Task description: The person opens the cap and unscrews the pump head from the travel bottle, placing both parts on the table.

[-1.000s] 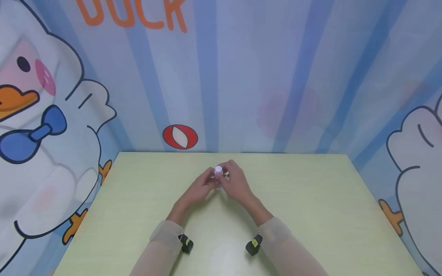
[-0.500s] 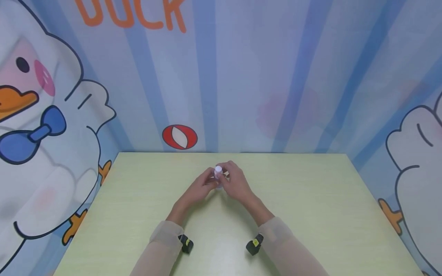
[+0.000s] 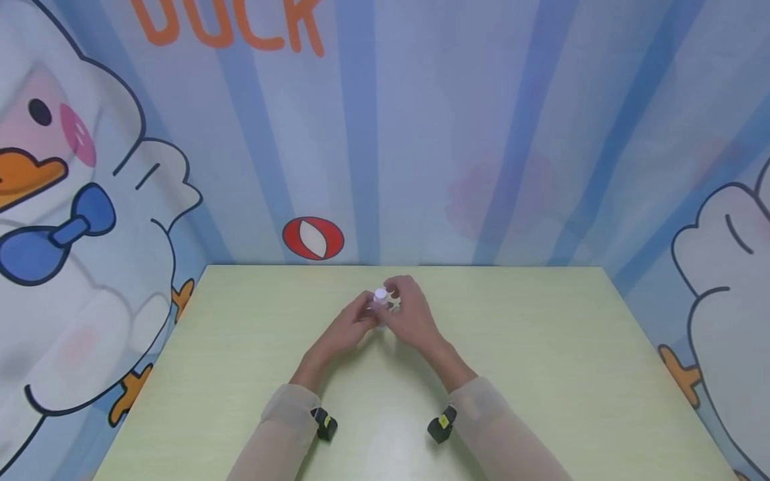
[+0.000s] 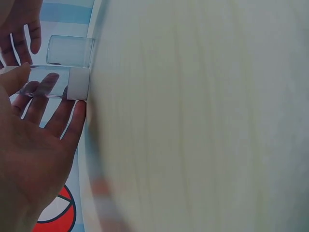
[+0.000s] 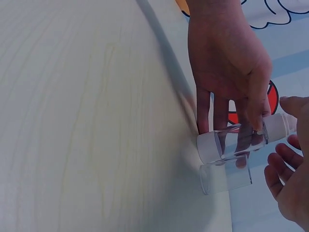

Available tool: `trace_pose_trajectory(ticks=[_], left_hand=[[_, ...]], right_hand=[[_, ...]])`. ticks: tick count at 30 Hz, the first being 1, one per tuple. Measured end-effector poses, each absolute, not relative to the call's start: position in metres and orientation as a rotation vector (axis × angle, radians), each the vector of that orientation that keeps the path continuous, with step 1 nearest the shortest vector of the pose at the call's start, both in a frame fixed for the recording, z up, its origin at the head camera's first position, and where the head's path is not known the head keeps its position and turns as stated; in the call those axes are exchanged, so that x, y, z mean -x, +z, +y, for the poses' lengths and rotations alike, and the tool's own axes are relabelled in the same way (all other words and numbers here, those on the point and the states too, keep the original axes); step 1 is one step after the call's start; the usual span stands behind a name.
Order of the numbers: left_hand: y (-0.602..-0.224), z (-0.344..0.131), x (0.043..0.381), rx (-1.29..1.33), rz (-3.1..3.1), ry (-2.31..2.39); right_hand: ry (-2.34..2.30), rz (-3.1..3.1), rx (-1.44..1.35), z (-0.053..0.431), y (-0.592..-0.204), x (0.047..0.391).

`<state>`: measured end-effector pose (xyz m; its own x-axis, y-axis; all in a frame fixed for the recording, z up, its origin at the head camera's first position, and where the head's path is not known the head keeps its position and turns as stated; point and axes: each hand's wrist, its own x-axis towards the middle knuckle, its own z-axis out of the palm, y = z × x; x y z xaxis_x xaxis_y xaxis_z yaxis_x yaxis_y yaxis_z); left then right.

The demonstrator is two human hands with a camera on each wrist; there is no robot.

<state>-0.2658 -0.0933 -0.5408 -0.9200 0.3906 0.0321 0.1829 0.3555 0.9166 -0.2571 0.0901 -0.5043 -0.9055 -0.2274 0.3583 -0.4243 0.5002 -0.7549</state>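
Note:
A small clear bottle (image 5: 234,142) with a white base (image 4: 78,83) and a white top (image 3: 381,294) stands upright on the table. My left hand (image 3: 347,327) grips its body between thumb and fingers. In the right wrist view, that left hand (image 5: 229,63) comes from above in the picture. My right hand (image 3: 412,317) is at the bottle's top, its fingers loosely bent and spread around it. In the right wrist view a gap shows between the right thumb (image 5: 291,104) and the top. A clear, empty cylinder (image 4: 70,50) stands close beside the bottle, hidden behind my hands in the head view.
The pale yellow table (image 3: 529,347) ends at a striped blue backdrop (image 3: 421,133) with cartoon ducks at both sides. Black wrist cameras (image 3: 325,425) sit on both sleeves.
My right fingers have lifted slightly up and away from the bottle's white top. The left hand and the bottle have stayed almost in place.

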Motion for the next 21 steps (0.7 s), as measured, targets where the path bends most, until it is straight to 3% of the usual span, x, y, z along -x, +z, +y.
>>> trace_pose_trajectory(ticks=[21], left_hand=[[-0.5373,-0.0923,0.2626,-0.491,2.461,1.557]], right_hand=[[1.375,-2.528,-0.512,0.0892,-0.5135,0.2601]])
